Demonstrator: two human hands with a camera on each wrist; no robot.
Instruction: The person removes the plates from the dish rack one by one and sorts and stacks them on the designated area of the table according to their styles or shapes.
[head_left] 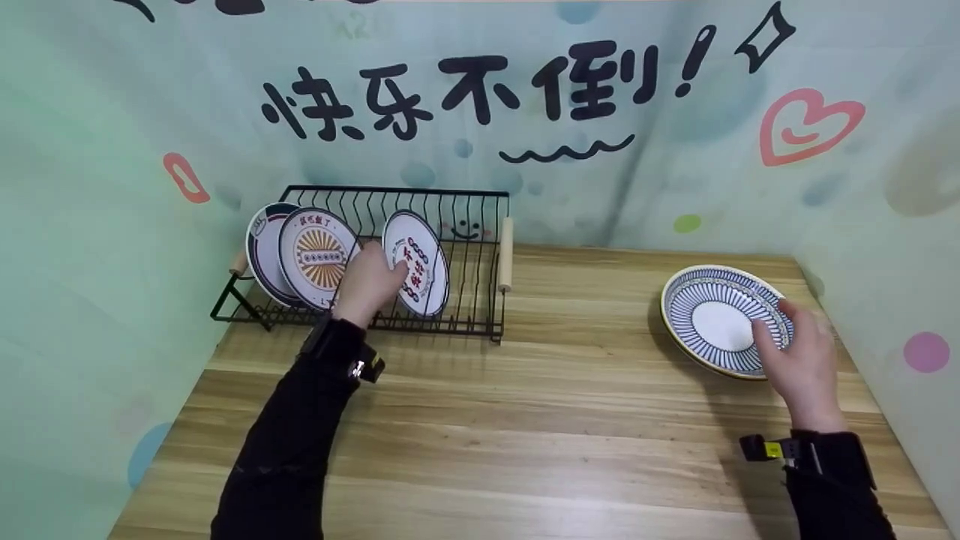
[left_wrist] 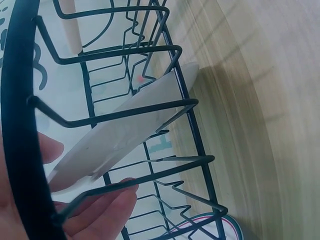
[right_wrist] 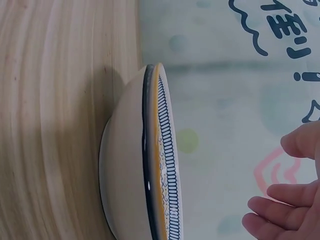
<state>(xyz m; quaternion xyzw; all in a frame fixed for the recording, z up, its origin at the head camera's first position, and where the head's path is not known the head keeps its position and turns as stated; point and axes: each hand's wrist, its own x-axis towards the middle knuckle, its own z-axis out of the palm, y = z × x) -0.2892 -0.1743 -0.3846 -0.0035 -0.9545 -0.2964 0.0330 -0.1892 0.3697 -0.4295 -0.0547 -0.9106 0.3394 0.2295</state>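
Left hand (head_left: 369, 283) pinches the red-lettered plate (head_left: 415, 262) upright between the dish rack (head_left: 480, 225) wires, right of 2 other plates, so the slots hold it on edge. Right hand (head_left: 801, 358), fingers relaxed and apart, hovers at the striped plate (head_left: 712, 315) lying flat well right of the rack.
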